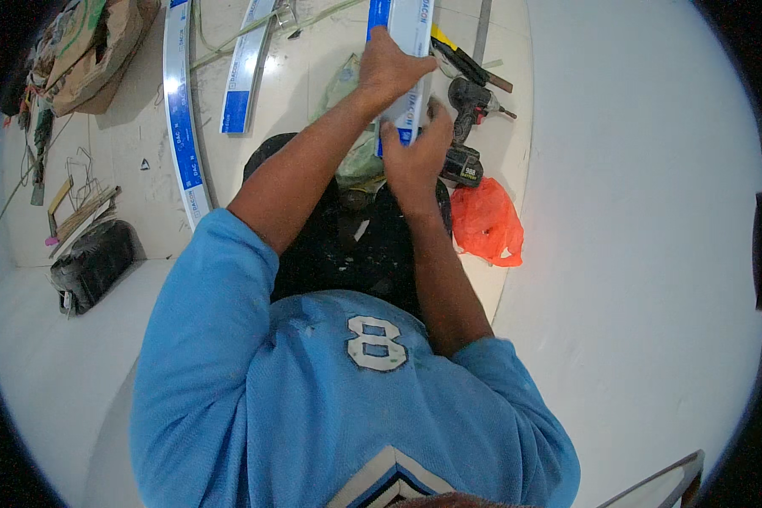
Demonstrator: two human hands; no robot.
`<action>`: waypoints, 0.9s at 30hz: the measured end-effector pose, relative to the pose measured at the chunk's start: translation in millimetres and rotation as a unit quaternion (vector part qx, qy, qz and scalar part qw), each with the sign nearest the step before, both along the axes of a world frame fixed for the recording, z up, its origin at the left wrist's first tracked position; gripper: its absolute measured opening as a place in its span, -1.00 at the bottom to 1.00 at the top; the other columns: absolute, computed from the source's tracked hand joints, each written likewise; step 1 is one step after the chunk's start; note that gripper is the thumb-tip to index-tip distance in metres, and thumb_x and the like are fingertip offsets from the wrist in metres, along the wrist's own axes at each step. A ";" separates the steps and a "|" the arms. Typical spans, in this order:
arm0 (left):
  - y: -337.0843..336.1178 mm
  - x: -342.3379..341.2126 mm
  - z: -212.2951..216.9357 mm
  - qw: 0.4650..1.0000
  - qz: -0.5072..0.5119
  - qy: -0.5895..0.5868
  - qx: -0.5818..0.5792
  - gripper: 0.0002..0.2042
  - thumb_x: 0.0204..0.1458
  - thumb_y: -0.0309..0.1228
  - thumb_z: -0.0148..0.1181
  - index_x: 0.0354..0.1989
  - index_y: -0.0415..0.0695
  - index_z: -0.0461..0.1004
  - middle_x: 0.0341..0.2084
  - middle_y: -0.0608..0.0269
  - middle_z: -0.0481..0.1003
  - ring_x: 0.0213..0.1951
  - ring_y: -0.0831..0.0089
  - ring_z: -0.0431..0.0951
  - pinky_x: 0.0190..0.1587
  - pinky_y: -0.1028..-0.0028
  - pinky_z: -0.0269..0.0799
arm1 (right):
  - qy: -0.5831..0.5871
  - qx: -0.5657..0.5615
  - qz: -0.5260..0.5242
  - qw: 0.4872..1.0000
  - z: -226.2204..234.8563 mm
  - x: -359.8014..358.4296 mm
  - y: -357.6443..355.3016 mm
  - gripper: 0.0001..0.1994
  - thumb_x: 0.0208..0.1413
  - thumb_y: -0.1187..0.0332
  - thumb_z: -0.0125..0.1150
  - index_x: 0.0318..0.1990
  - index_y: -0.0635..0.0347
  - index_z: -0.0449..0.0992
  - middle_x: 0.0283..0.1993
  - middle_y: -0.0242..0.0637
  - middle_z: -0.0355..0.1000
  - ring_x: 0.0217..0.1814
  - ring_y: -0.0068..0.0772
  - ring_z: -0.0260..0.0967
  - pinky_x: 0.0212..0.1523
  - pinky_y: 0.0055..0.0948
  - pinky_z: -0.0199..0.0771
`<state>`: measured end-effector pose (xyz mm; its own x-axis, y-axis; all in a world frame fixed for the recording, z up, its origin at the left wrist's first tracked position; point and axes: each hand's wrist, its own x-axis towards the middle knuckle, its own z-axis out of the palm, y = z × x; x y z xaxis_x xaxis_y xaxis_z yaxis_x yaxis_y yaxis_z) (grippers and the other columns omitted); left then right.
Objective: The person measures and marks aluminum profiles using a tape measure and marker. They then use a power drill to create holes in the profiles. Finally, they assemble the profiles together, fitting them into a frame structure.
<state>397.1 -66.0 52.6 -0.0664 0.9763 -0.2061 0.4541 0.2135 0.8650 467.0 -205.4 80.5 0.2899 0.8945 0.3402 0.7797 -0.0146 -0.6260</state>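
Note:
A long straight profile strip (412, 42) in blue-and-white film runs from the top edge down between my hands. My left hand (389, 68) is closed around it higher up, its thumb lying across the strip toward the right. Near the lower end, my right hand (419, 161) grips the same strip, thumb on the left side and fingers on the right. Just right of that hand a black cordless driver (466, 106) lies on its side. Crumpled green translucent plastic (360, 167) shows beneath the strip, partly covered by my forearms.
Two similar strips, a longer one (180, 102) and a shorter one (244, 80), lie on the left. An orange-red plastic bag (485, 222) sits below the driver. Farther left are a brown paper bag (106, 68) and a black case (93, 267). A pale wall (635, 212) rises on the right.

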 end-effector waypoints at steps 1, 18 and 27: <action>3.9 -8.2 -5.7 1.000 -0.006 0.010 -0.002 -0.02 -0.21 -0.04 0.64 0.28 -0.43 0.27 0.03 -0.20 0.58 0.06 -0.02 0.63 0.14 0.14 0.56 | 0.033 -0.061 0.036 0.997 -3.7 -0.4 -17.5 -0.50 0.04 0.34 0.44 0.04 0.45 0.40 0.00 0.29 0.47 0.08 0.33 0.46 0.15 0.09 0.45; 63.2 -98.7 -122.9 0.956 -0.001 -0.276 -0.094 -0.04 -0.30 -0.42 0.70 0.30 -0.30 0.17 0.05 -0.09 0.53 0.08 0.04 0.60 0.17 0.02 0.55 | -0.371 -0.433 0.413 0.710 -112.5 -43.0 -74.0 -0.85 0.18 0.31 0.25 -0.24 0.04 0.73 -0.31 -0.27 0.61 -0.21 -0.20 0.59 -0.26 -0.14 0.49; 74.3 -103.8 -133.7 0.930 -0.024 -0.352 -0.099 -0.10 -0.22 -0.52 0.65 0.32 -0.25 0.18 0.05 -0.03 0.54 0.08 0.09 0.61 0.17 -0.01 0.56 | -0.315 -0.409 0.423 0.745 -92.9 -35.9 -69.3 -0.79 0.08 0.28 0.32 -0.21 0.20 0.68 -0.27 -0.14 0.60 -0.15 0.00 0.57 -0.11 0.02 0.56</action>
<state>293.4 8.3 -81.2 0.1966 0.9126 -0.3585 -0.1964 0.3948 0.8975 431.1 -274.7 -12.3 -0.4817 0.6499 -0.5879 0.8618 0.4731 -0.1831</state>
